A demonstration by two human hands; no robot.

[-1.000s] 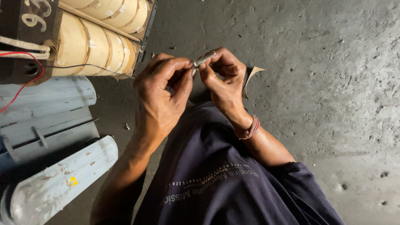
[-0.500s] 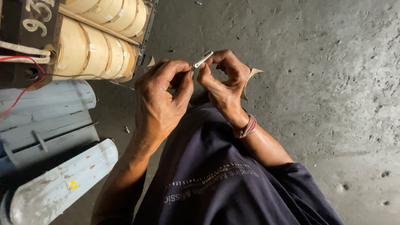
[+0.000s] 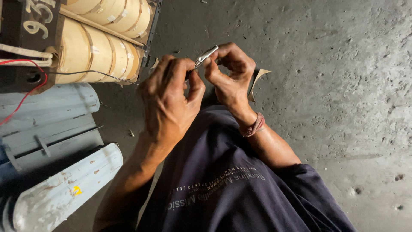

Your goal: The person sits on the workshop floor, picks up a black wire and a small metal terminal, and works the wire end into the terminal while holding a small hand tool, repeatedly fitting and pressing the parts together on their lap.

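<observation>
Both of my hands meet over my lap, pinching one small silver metal piece that looks like a clip or a blade. My left hand grips its lower end with thumb and fingers curled. Its upper end sits between the fingertips of my right hand, which has a red thread band on the wrist. What lies under the fingers is hidden. A thin dark wire runs from the left toward my left hand.
A transformer core with tan paper-wrapped coils stands at the upper left, with a red wire looping off it. Pale blue metal radiator fins lie at the left. A paper scrap rests on the grey concrete floor.
Both hands have risen slightly together with the metal piece, and the fingers have shifted their pinch on it. The rest is unmoved.
</observation>
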